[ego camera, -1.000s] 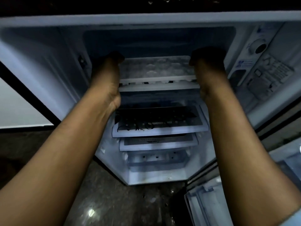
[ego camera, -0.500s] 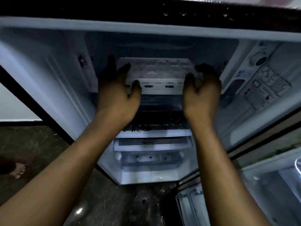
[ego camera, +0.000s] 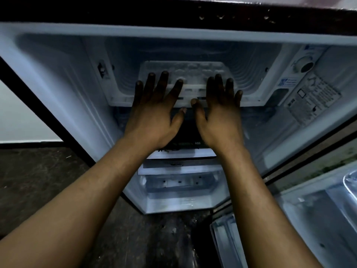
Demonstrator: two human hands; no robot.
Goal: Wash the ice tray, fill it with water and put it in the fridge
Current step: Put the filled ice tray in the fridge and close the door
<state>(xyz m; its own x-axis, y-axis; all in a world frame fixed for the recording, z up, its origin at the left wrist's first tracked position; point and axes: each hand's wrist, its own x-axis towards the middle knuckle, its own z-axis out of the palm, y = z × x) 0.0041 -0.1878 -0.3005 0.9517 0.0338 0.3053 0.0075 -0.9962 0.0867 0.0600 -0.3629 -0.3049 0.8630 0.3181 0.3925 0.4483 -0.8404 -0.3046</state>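
The ice tray (ego camera: pixel 185 69) lies in the freezer compartment (ego camera: pixel 251 74) at the top of the open fridge (ego camera: pixel 58 89), its front edge at the compartment's lip; the person's left hand (ego camera: pixel 154 113) and right hand (ego camera: pixel 219 113) lie side by side across that front edge, fingers straight and spread, grasping nothing, thumbs nearly meeting in the middle; whether the fingertips press the tray or only rest on it cannot be told. Below the hands sit glass shelves (ego camera: pixel 179 154) and a clear bottom drawer (ego camera: pixel 179 183); a thermostat dial (ego camera: pixel 304 64) and a printed label (ego camera: pixel 313 99) are on the right inner wall; the open door (ego camera: pixel 318 209) stands at the right, with dark floor (ego camera: pixel 38 180) to the left.
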